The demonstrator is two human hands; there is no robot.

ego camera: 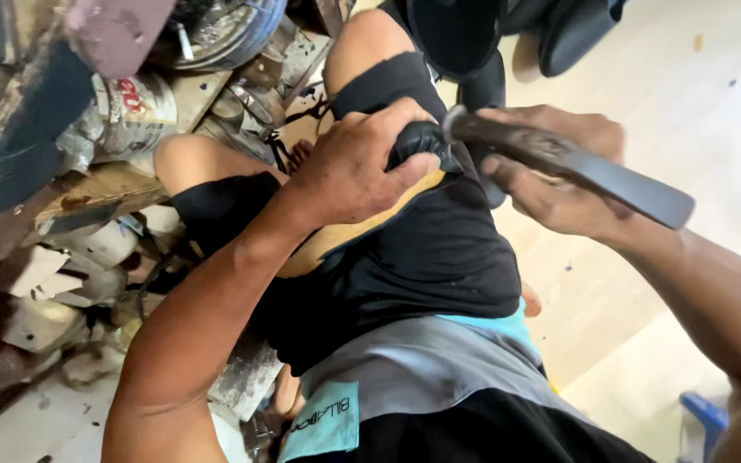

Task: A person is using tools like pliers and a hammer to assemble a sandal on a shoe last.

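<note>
Pressing down at the centre of the frame, the left hand (pixel 362 167) clamps a black shoe upper (pixel 426 141) against the person's lap, fingers curled over its edge, seemingly to keep the piece from shifting under blows. Its forearm runs up from the lower left, elbow bent, wrist cocked downward. Just right of it, the right hand (pixel 559 176) is closed around the handle of a hammer (pixel 576 163), whose worn head sits touching or just above the gripped leather; that arm enters from the lower right. Under both hands a tan sole piece (pixel 336 240) lies across a black cloth on the thigh, giving a firm backing. Upper left, a cluttered wooden surface (pixel 96 189) carries tins (pixel 135 111) and scraps.
</note>
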